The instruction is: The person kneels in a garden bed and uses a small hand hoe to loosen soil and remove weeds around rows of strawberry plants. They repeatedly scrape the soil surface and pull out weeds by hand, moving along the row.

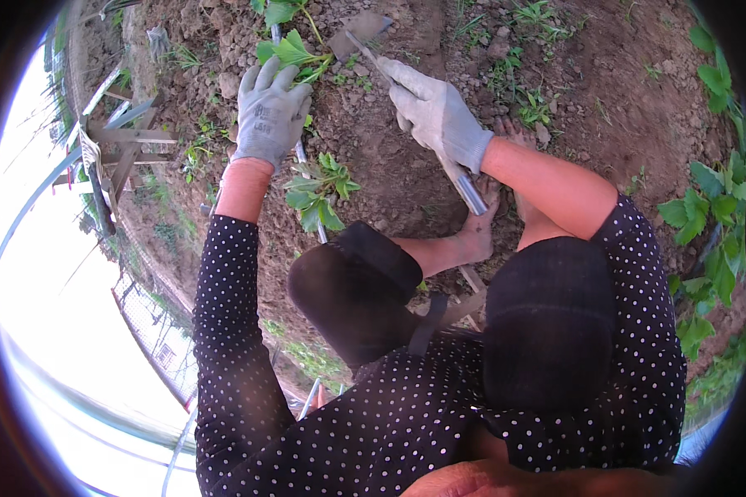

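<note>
My left hand (pixel 270 115), in a grey-white work glove, is at a leafy green plant (pixel 295 53) with its fingers over the lower leaves; whether it grips any of them cannot be told. In my gloved right hand (pixel 432 105) is a hand tool with a metal handle (pixel 470 194) and a flat blade (pixel 362 36). The blade is against the soil right of the plant. Below my left hand, another leafy plant (pixel 320 189) grows beside a thin pale pipe (pixel 321 231) that runs along the row.
Small weeds (pixel 534 109) grow in the soil around my bare feet (pixel 476 239). A row of leafy plants (pixel 712 217) runs along the right. Wooden slats (pixel 140 135) stand at the left, with mesh netting (pixel 161 335) below them.
</note>
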`<state>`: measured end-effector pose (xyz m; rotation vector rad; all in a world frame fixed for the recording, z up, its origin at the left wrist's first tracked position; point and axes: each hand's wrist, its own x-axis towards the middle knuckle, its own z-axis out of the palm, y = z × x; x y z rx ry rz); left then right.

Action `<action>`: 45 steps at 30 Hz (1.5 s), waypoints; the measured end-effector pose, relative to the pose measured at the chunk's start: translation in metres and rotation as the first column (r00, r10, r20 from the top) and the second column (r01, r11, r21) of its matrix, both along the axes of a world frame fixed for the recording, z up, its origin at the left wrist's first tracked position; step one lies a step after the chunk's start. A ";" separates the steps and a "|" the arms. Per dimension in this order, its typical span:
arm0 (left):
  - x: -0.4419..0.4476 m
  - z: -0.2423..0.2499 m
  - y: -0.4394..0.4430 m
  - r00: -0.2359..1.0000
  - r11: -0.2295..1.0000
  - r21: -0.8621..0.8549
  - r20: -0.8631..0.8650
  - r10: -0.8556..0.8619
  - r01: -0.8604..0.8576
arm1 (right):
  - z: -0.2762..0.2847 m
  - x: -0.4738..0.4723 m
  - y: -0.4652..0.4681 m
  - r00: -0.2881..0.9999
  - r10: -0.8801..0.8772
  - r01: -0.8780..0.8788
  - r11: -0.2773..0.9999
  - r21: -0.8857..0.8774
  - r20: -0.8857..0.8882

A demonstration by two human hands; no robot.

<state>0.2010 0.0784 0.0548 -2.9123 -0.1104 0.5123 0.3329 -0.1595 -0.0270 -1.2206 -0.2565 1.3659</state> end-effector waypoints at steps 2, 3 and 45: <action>0.001 0.000 -0.001 1.000 1.000 0.007 -0.006 0.001 -0.001 | 0.003 -0.001 -0.003 0.994 0.040 -0.034 0.998 0.056 -0.102; 0.002 -0.001 -0.001 1.000 1.000 0.015 -0.015 0.002 -0.002 | 0.006 -0.002 -0.003 0.989 0.052 -0.039 0.995 0.096 -0.138; 0.093 -0.052 -0.023 0.892 0.963 0.079 -0.402 -0.205 0.257 | -0.008 0.065 -0.047 0.983 -0.182 0.180 0.979 -0.098 -0.012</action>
